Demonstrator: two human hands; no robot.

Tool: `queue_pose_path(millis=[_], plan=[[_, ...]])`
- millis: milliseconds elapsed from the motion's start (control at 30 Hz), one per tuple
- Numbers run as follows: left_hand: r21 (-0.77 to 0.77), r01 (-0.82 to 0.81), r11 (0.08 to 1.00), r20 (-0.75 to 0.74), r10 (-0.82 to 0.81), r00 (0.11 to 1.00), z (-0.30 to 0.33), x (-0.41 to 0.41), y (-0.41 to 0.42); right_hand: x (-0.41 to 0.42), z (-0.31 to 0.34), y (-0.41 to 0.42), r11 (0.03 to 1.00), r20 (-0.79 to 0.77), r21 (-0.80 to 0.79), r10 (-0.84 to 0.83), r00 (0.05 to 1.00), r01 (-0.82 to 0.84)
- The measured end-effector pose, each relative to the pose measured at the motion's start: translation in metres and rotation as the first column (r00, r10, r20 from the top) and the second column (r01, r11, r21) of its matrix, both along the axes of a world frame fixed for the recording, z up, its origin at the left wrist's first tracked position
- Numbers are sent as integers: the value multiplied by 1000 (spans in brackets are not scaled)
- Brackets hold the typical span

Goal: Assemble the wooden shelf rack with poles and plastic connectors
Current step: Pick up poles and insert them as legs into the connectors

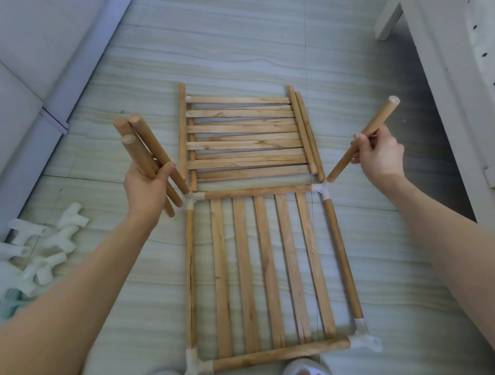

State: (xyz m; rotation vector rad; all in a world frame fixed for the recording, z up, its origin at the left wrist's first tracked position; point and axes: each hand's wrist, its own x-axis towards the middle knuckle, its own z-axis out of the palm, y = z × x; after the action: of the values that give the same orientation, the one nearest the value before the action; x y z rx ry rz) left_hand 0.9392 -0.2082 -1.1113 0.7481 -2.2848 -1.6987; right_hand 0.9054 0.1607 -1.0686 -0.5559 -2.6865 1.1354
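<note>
Lighting: soft, even daylight, cool in tone; you get no glare. Shadows: faint on the floor (pixel 273 48), one darker band beside the white furniture (pixel 469 83). Optics: wide-angle bending at your edges; corners slightly soft.

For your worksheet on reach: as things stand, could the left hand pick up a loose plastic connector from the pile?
Probably not yet: the left hand is full, gripping three poles. The connector pile lies unobstructed beside that forearm.
</note>
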Motion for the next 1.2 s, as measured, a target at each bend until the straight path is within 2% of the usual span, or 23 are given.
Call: queue_pose_path(millis=[267, 367, 500, 700, 833, 900, 967, 1033, 1100, 1133, 1200], plan=[[7, -4, 1000, -7, 4, 1000, 4, -5, 3, 3, -5, -6, 999, -49, -2, -38, 998, 38], [-21, -4, 1000, -9, 4, 1000, 7, -13, 8, 1, -6, -8, 993, -25, -18, -116, 993, 116], [14, 9, 1000, 11, -10, 1000, 15, -36, 17, -2, -7, -11, 968, -28, -31, -251, 968, 250], [63, 40, 997, 31, -42, 999, 18, -47, 27, -7, -3, -10, 942, 62, -199, -264, 963, 271], [210, -14, 978, 57, 2, 998, 25, -15, 24, 24, -9, -37, 894, 198, -318, -261, 945, 314], [261, 44, 964, 98, -72, 993, 33, 7, 21, 50, -10, -60, 898, 266, -367, -146, 953, 240], [341, 181, 923, 102, -228, 968, 47, 30, 19, 84, -5, -88, 886, 300, -461, 110, 948, 43], [409, 308, 859, 77, -369, 926, 66, 54, 22, 118, 5, -114, 850, 308, -490, 375, 874, -192], [462, 400, 792, 20, -460, 888, 86, 74, 28, 143, 15, -134, 789, 314, -444, 581, 751, -424], [479, 442, 758, -14, -497, 868, 96, 82, 32, 151, 20, -141, 757, 310, -421, 638, 704, -500], [488, 528, 694, -72, -571, 817, 114, 97, 40, 163, 33, -151, 717, 251, -403, 684, 685, -569]])
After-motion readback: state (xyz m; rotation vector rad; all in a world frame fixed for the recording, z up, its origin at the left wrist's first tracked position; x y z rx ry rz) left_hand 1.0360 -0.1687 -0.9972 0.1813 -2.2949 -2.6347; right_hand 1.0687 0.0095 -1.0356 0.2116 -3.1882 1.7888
